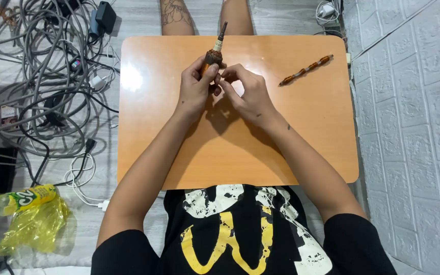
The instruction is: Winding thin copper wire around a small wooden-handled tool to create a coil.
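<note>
Grey floorboards surround our orange counter [230, 153]. At lower left we see a yellow-green bottle [19, 198] and, upper left, a heap of grey cables [47, 61]. Near the top centre, our left hand [195, 91] is clamped on a brown motor armature [214, 53], shaft tilted away; our right hand [248, 94] pinches at its base, touching the left. Upper right, a copper-wound rod [306, 70] lies alone, beside the white brick wall [413, 102].

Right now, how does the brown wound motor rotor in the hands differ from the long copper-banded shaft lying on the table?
The brown wound rotor is gripped by the left hand, with the right hand touching its base; the long banded shaft lies untouched on the orange table. The rotor is thick and points away; the shaft is slim and lies diagonally. Both are brownish, copper-toned spindles.
</note>
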